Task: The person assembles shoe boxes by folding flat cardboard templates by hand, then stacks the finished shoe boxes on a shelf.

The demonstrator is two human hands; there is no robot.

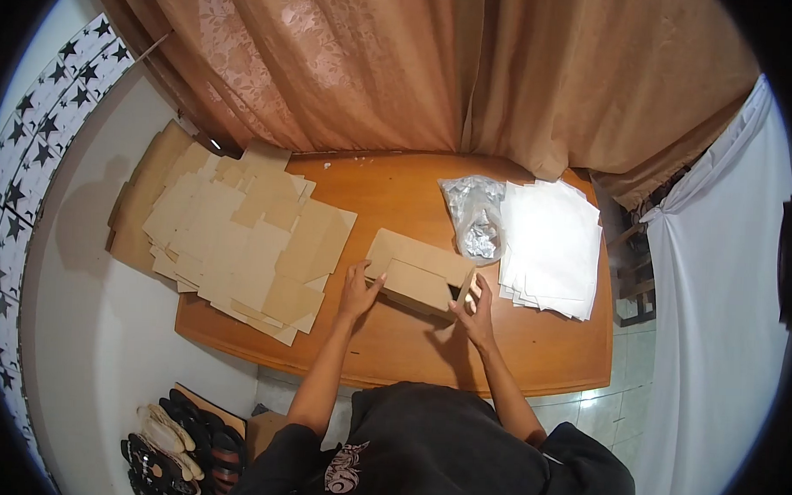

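A brown cardboard box [417, 279], partly folded, sits at the middle of the wooden table in front of me. My left hand [358, 290] grips its left end, thumb on the near side and fingers around the edge. At the other end, my right hand [475, 311] holds the raised right side flap, where a dark gap shows into the box. Some fingertips of both hands are hidden behind the cardboard. Left of the box lies a spread pile of flat cardboard blanks [231, 233].
A stack of white paper sheets [549, 248] lies on the right of the wooden table [392, 348], beside a clear plastic bag [477, 220] with silvery contents. Brown curtains [332, 71] hang along the far edge. Several sandals [184, 445] are on the lower left.
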